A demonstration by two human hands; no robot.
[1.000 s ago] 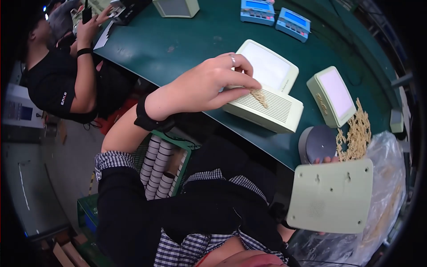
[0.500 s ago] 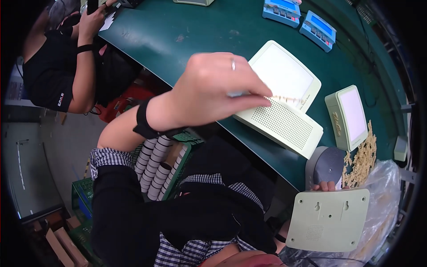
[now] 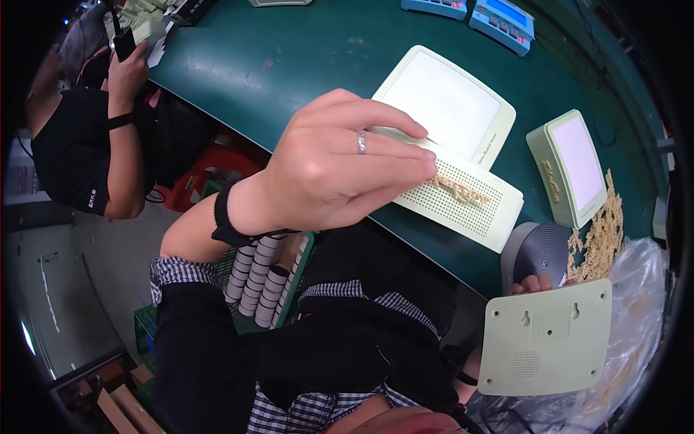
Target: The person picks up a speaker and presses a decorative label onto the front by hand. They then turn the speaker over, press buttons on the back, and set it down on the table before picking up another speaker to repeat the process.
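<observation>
My left hand [image 3: 340, 163] is over a cream perforated casing [image 3: 477, 220], its fingers drawn together. Their tips press the left end of a piece of gold script lettering [image 3: 459, 191] lying on the perforated face; the thumb is hidden. Behind that casing lies a cream-framed white panel [image 3: 448, 101], partly covered. At the lower right, my right hand [image 3: 533, 283] grips the upper edge of a cream back panel [image 3: 546, 343] with keyhole slots and corner holes. Only its fingertips show. A cream box [image 3: 555, 173] with gold lettering on its side stands at the right.
A grey coiled strip [image 3: 538, 253] is beside my right hand, near a pile of gold letterings [image 3: 603, 231] and clear plastic [image 3: 640, 311]. Blue display units [image 3: 504, 25] stand at the back. A green crate [image 3: 305, 271] of cylinders sits below the table edge. Another person [image 3: 79, 145] is at the left.
My left hand has come down and turned; the lettering, held edge-on before, now lies against the perforated face. The right hand keeps its hold on the panel. The whole view has shifted slightly.
</observation>
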